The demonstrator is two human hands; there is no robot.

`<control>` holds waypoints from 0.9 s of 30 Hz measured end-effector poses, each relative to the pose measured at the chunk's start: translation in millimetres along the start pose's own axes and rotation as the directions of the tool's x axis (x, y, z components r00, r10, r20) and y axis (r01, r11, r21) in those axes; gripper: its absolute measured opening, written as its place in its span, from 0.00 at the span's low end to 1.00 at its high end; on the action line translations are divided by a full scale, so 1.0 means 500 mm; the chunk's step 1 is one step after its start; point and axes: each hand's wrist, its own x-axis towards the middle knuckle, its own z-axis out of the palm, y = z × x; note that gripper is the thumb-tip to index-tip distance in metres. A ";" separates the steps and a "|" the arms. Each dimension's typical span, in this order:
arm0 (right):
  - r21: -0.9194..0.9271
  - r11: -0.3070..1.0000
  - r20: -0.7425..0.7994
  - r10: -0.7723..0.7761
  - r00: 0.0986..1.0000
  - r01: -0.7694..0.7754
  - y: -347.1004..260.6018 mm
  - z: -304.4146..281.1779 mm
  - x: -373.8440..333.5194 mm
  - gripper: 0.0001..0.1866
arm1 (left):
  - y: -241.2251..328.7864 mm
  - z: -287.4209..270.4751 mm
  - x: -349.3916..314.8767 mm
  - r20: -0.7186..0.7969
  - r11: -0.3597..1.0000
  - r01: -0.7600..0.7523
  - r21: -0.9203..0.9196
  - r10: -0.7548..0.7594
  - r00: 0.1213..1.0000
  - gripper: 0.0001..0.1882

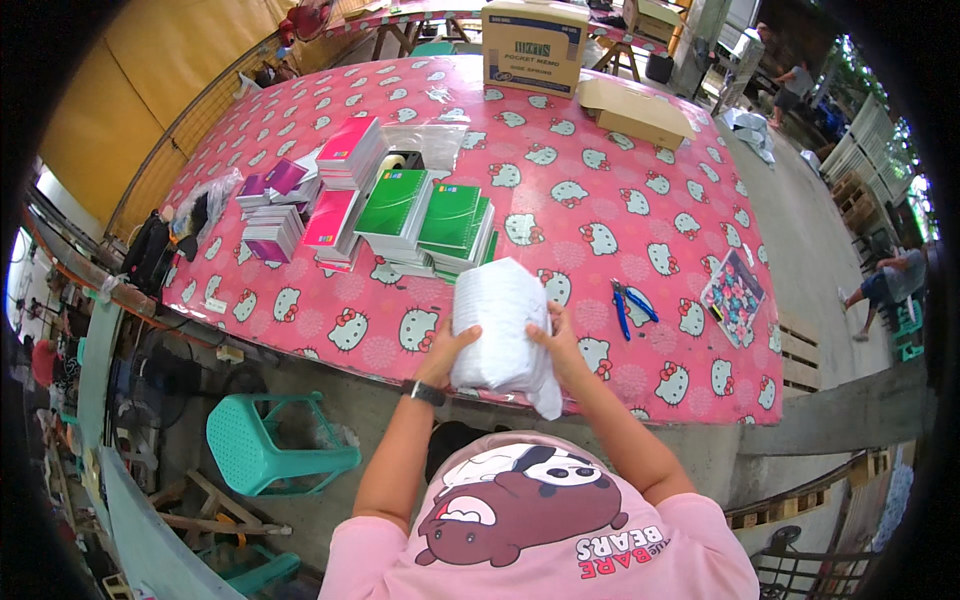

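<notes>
At the near edge of the table I hold a white-wrapped bundle [500, 325] between both hands; its layered side hints at a stack inside, but the contents are covered. My left hand [444, 352], with a dark band at the wrist, presses the bundle's left side, thumb on top. On the opposite side my right hand [560, 345] grips it, and a loose flap of wrapping hangs below. Just beyond stand stacks of green spiral notebooks [396, 202]. Red-pink notebooks [350, 140] and smaller purple ones [272, 246] are piled farther left.
Blue-handled pliers [633, 309] and a patterned pad [735, 298] lie to the right on the pink-covered table [620, 265]. A cardboard box [535, 45] and an open carton [636, 113] are at the far side. A green stool [262, 440] stands at lower left; people are off right.
</notes>
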 end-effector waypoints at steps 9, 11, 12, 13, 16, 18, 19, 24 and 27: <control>-0.019 0.980 0.010 0.196 0.981 -0.196 0.065 0.155 0.055 0.34 | 0.090 -0.197 -0.043 -0.119 0.993 -0.024 0.113 0.038 0.992 0.41; -0.002 0.951 -0.133 0.306 0.943 -0.309 0.063 0.136 0.069 0.29 | 0.142 -0.173 -0.043 -0.101 0.989 0.009 0.148 0.006 0.995 0.43; -0.180 0.931 -0.053 0.313 0.948 -0.317 0.065 0.133 0.079 0.24 | 0.162 -0.168 -0.051 -0.103 0.981 0.034 0.191 -0.014 0.995 0.45; -0.351 0.886 0.023 0.332 0.943 -0.303 0.069 0.133 0.085 0.19 | 0.158 -0.179 -0.042 -0.095 0.981 0.038 0.192 -0.020 0.995 0.45; -0.343 0.889 -0.002 0.322 0.947 -0.303 0.084 0.143 0.086 0.14 | 0.161 -0.177 -0.016 -0.234 0.620 -0.054 0.783 0.373 0.898 0.46; -0.354 0.880 -0.025 0.328 0.944 -0.316 0.082 0.130 0.082 0.14 | 0.191 -0.102 -0.010 0.158 0.020 -0.204 0.979 0.559 0.814 0.47; -0.370 0.874 -0.021 0.333 0.943 -0.316 0.077 0.125 0.083 0.13 | 0.196 -0.072 -0.015 0.171 0.021 -0.219 0.975 0.556 0.814 0.47; -0.421 0.874 -0.156 0.195 0.968 -0.244 0.057 0.130 0.057 0.10 | 0.181 -0.057 -0.023 0.180 -0.134 -0.145 0.980 0.307 0.935 0.44; -0.117 0.966 -0.204 0.203 0.958 -0.230 -0.012 0.161 0.041 0.08 | 0.190 -0.049 -0.021 0.185 -0.141 -0.151 0.978 0.276 0.943 0.45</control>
